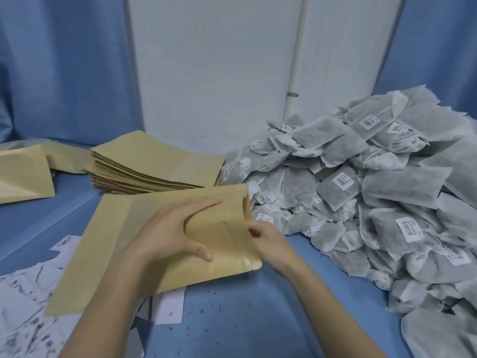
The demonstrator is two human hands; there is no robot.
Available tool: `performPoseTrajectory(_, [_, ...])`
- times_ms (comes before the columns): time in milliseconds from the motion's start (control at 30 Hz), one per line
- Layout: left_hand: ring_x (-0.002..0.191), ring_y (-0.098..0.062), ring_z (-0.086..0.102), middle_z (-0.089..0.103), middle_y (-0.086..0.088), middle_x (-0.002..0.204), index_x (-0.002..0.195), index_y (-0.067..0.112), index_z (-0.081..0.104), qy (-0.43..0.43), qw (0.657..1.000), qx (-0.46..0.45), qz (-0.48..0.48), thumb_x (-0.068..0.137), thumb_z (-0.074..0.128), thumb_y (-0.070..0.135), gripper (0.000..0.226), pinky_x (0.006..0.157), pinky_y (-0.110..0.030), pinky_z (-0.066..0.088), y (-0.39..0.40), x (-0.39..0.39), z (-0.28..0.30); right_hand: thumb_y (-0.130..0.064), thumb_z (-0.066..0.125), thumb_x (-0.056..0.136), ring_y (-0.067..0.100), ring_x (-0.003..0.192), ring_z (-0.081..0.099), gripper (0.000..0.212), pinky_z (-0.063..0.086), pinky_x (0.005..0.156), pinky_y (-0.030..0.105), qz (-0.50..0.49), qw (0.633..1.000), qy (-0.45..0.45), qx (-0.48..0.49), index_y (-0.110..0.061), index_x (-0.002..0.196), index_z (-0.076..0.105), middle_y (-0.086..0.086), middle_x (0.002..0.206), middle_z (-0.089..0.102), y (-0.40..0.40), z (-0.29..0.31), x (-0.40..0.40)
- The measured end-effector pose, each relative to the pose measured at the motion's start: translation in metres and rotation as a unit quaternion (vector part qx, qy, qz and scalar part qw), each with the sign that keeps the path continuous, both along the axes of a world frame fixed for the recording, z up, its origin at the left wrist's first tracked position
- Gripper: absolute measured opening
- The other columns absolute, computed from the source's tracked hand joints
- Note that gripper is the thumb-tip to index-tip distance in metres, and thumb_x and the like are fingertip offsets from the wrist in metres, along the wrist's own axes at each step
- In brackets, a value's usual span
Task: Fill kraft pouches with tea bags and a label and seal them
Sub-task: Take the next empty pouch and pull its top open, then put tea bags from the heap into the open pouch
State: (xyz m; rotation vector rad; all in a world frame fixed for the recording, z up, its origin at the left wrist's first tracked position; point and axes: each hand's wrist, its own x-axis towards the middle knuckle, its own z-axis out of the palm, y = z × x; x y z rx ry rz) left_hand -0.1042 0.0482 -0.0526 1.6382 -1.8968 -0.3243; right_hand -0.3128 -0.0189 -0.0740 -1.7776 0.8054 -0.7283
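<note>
The left hand [170, 228] lay spread on the kraft pouch [144, 244], fingers straight and pressing it to the blue table [258, 319], while the blurred right hand [265, 237] seemed to pinch its open mouth. The pouch looked light, thin and easily creased, best taken at that stiffer mouth edge. The tea bags [374, 192] heaped just beside it looked soft and light.

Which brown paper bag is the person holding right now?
The kraft pouch nearest the camera, lying alone under both hands. The left hand presses its top; the right hand is at its mouth. The stack of pouches behind lies untouched.
</note>
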Motion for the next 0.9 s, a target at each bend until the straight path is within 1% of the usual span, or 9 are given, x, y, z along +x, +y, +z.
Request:
performPoseTrajectory(100, [0.12,0.009,0.04,0.044,0.041,0.127,0.12,0.069,0.04,0.015,1.0,0.014,0.011,0.043,0.09,0.046,0.095,0.095,-0.02,0.035,0.002,0.005,-0.001,-0.014,0.058,0.088,0.017,0.077,0.059,0.019,0.05,0.074,0.025,0.066,0.994,0.084,-0.035,0.0,0.097,0.067,0.015,0.092,0.068,-0.012,0.018,0.004])
performPoseTrajectory(200, [0.122,0.002,0.042,0.046,0.034,0.132,0.121,0.069,0.038,0.021,0.999,0.009,0.035,0.043,0.089,0.049,0.095,0.099,-0.028,0.039,0.004,0.012,0.0,-0.023,0.061,0.086,0.017,0.078,0.065,0.015,0.052,0.078,0.035,-0.177,0.977,0.009,-0.118,-0.011,0.091,0.07,0.009,0.084,0.071,-0.034,0.025,0.011])
performPoseTrajectory(267, [0.123,0.001,0.041,0.045,0.032,0.134,0.117,0.073,0.037,0.028,0.999,0.0,0.043,0.041,0.088,0.051,0.095,0.101,-0.03,0.038,0.006,0.015,0.002,-0.033,0.061,0.085,0.016,0.092,0.061,0.024,0.049,0.08,0.035,-0.311,0.93,0.068,-0.181,-0.021,0.106,0.062,0.001,0.092,0.066,-0.049,0.022,0.017])
performPoseTrajectory(433, [0.125,0.001,0.038,0.041,0.033,0.133,0.116,0.072,0.033,0.004,0.998,-0.013,0.054,0.042,0.089,0.05,0.096,0.104,-0.029,0.035,0.008,0.015,0.004,-0.041,0.063,0.083,0.027,0.109,0.054,0.059,0.043,0.09,0.033,-0.263,0.953,0.129,-0.084,-0.02,0.134,0.042,0.012,0.112,0.062,-0.077,0.011,0.042])
performPoseTrajectory(567, [0.125,0.0,0.039,0.042,0.033,0.131,0.115,0.072,0.033,0.014,0.997,-0.031,0.075,0.04,0.09,0.048,0.097,0.103,-0.029,0.035,0.008,0.02,0.003,-0.015,0.056,0.086,0.026,0.094,0.063,0.024,0.046,0.077,0.024,-0.369,0.923,0.01,-0.108,-0.012,0.108,0.066,0.01,0.096,0.069,-0.08,-0.001,0.034])
performPoseTrajectory(633, [0.128,-0.003,0.039,0.044,0.028,0.136,0.124,0.064,0.038,0.013,0.996,-0.024,0.086,0.042,0.09,0.047,0.099,0.106,-0.033,0.035,0.006,0.023,0.003,-0.017,0.058,0.086,0.013,0.071,0.061,0.018,0.042,0.056,0.009,-0.423,0.897,-0.084,-0.096,-0.016,0.099,0.07,0.0,0.078,0.067,-0.073,-0.006,0.017])
performPoseTrajectory(700, [0.129,-0.005,0.039,0.044,0.026,0.138,0.132,0.054,0.041,0.013,0.996,-0.015,0.091,0.042,0.09,0.045,0.103,0.107,-0.035,0.034,0.005,0.024,0.002,-0.023,0.061,0.085,0.003,0.068,0.057,0.018,0.04,0.055,0.003,-0.427,0.888,-0.156,-0.075,-0.02,0.1,0.071,-0.009,0.078,0.066,-0.062,-0.009,0.001])
performPoseTrajectory(800, [0.129,-0.005,0.039,0.044,0.024,0.138,0.134,0.05,0.041,-0.001,0.996,-0.016,0.087,0.043,0.091,0.045,0.104,0.107,-0.031,0.031,0.002,0.019,-0.001,-0.021,0.065,0.084,0.008,0.078,0.064,0.014,0.052,0.076,0.023,-0.343,0.911,-0.228,-0.028,-0.021,0.096,0.072,-0.01,0.081,0.07,-0.046,-0.009,-0.012])
performPoseTrajectory(900, [0.129,-0.005,0.038,0.044,0.025,0.137,0.132,0.056,0.038,-0.005,0.997,-0.016,0.07,0.042,0.091,0.046,0.104,0.107,-0.03,0.031,0.001,0.013,-0.001,-0.015,0.067,0.082,0.01,0.081,0.065,0.011,0.052,0.077,0.032,-0.26,0.941,-0.218,-0.019,-0.019,0.09,0.073,-0.009,0.081,0.07,-0.033,-0.005,-0.011])
